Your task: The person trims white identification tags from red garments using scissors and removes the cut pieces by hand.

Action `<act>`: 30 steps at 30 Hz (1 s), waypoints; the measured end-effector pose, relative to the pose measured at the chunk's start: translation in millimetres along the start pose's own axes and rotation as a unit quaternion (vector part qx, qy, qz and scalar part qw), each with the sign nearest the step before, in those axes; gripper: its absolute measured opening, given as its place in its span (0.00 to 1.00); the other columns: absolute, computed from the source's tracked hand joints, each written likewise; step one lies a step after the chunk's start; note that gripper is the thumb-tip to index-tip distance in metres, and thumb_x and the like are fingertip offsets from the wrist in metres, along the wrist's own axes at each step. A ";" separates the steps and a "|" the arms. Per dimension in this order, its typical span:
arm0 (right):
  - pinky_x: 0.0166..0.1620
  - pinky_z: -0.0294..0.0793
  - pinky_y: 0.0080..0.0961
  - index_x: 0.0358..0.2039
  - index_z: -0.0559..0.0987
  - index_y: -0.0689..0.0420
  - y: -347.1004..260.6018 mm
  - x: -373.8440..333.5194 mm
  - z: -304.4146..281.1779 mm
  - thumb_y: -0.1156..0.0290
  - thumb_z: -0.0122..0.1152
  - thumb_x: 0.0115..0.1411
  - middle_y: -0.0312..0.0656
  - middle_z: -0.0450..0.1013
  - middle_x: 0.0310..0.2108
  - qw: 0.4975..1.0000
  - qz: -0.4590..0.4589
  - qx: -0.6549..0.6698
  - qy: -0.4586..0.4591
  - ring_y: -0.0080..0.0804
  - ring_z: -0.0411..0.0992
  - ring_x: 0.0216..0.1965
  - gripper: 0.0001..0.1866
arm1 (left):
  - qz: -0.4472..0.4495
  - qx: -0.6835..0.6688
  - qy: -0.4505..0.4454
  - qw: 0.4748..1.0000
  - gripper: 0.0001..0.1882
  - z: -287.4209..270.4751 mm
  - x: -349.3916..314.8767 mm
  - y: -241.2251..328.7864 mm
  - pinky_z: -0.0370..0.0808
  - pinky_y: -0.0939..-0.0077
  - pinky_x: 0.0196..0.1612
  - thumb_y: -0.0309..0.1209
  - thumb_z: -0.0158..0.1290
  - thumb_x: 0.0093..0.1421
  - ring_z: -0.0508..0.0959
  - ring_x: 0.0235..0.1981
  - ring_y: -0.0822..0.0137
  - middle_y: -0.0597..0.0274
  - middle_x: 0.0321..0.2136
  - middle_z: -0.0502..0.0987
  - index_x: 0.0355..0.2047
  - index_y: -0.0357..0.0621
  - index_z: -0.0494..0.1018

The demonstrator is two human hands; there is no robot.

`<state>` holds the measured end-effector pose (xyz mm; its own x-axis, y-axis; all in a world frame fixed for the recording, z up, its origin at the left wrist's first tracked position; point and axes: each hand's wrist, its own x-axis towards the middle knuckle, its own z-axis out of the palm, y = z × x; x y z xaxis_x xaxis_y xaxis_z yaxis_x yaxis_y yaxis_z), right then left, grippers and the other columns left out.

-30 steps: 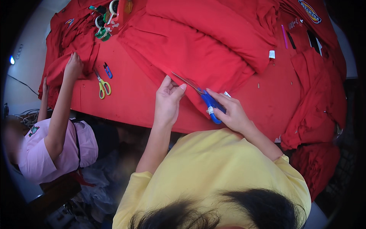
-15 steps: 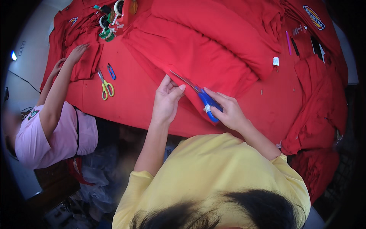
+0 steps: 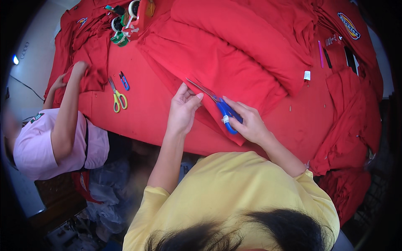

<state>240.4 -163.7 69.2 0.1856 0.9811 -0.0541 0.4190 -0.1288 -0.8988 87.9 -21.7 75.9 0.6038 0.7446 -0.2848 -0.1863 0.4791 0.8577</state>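
A large piece of red fabric [image 3: 234, 62] lies bunched over the table in front of me. My left hand [image 3: 183, 106] pinches its near edge between thumb and fingers. In my right hand [image 3: 250, 122] are blue-handled scissors [image 3: 225, 111], the fingers wrapped round the handles. Their blades point up and left along the fabric edge, with the tips just above my left fingertips. Whether the blades are cutting into the cloth, I cannot tell.
Yellow-handled scissors [image 3: 119, 100] and a small blue thread snipper [image 3: 124, 80] lie to the left. Tape rolls [image 3: 134, 8] stand in a holder behind them. Pink and black pens [image 3: 320, 54] and more red garments [image 3: 347, 113] are on the right. A co-worker [image 3: 63, 138] handles red cloth at left.
My hands and the scissors stay nearly in place, the handles shifting slightly left. The co-worker's arm has drawn back and the hand has lowered toward the cloth.
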 end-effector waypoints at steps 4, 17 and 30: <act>0.41 0.70 0.33 0.58 0.65 0.58 17.7 9.4 9.0 0.67 0.56 0.56 0.51 0.72 0.37 0.998 -0.026 0.056 0.022 0.45 0.72 0.38 0.29 | -0.006 0.011 -0.006 1.000 0.24 1.7 -0.6 2.2 0.68 0.76 0.51 0.18 0.49 0.57 0.73 0.45 0.70 0.63 0.46 0.72 0.55 0.41 0.63; 0.45 0.72 0.25 0.57 0.66 0.62 -3.7 26.5 0.2 0.80 0.51 0.55 0.52 0.73 0.42 1.000 -0.014 -0.012 -0.016 0.35 0.76 0.41 0.27 | 0.037 -0.034 0.016 0.999 0.22 -3.2 12.5 5.8 0.70 0.77 0.49 0.17 0.48 0.58 0.73 0.43 0.71 0.60 0.43 0.73 0.54 0.38 0.64; 0.46 0.70 0.34 0.56 0.67 0.60 -4.0 41.0 2.7 0.69 0.55 0.56 0.53 0.72 0.45 1.000 -0.002 0.016 -0.014 0.46 0.72 0.45 0.26 | 0.033 -0.045 0.011 0.998 0.24 -14.4 25.8 12.8 0.68 0.74 0.53 0.16 0.47 0.57 0.72 0.49 0.68 0.58 0.48 0.71 0.56 0.38 0.61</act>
<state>243.9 -122.5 69.4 0.1579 0.9855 -0.0616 0.3905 -0.1196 -0.9128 89.9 10.3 73.4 0.5709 0.7855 -0.2389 -0.2949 0.4677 0.8332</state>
